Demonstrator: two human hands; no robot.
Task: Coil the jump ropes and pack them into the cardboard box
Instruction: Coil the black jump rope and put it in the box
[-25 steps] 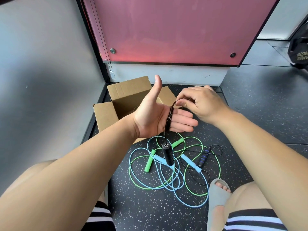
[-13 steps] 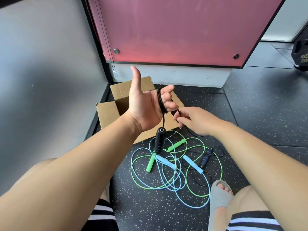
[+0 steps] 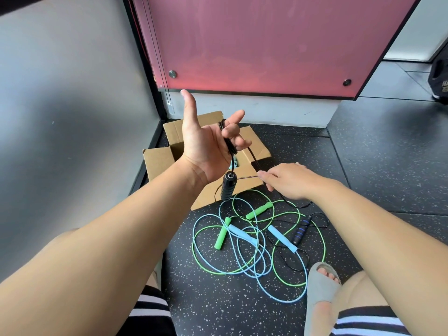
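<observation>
Black jump rope [image 3: 228, 187]: light, limp cord, likely tangle-prone. Looped round curled fingers of left hand [image 3: 206, 146] above cardboard box [image 3: 218, 194]; right hand [image 3: 288, 181] pinches free strand, the best hold.

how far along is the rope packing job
Done: possibly one item, something pale blue shows inside the cardboard box. In hand: the black rope, a few loops round the left hand, the right hand pinching its cord, its second handle on the floor. Left: the green rope and the light blue rope, lying tangled on the floor.

Black rope [image 3: 228, 190] looped round left hand [image 3: 206, 147], right hand [image 3: 288, 181] pinching it
</observation>
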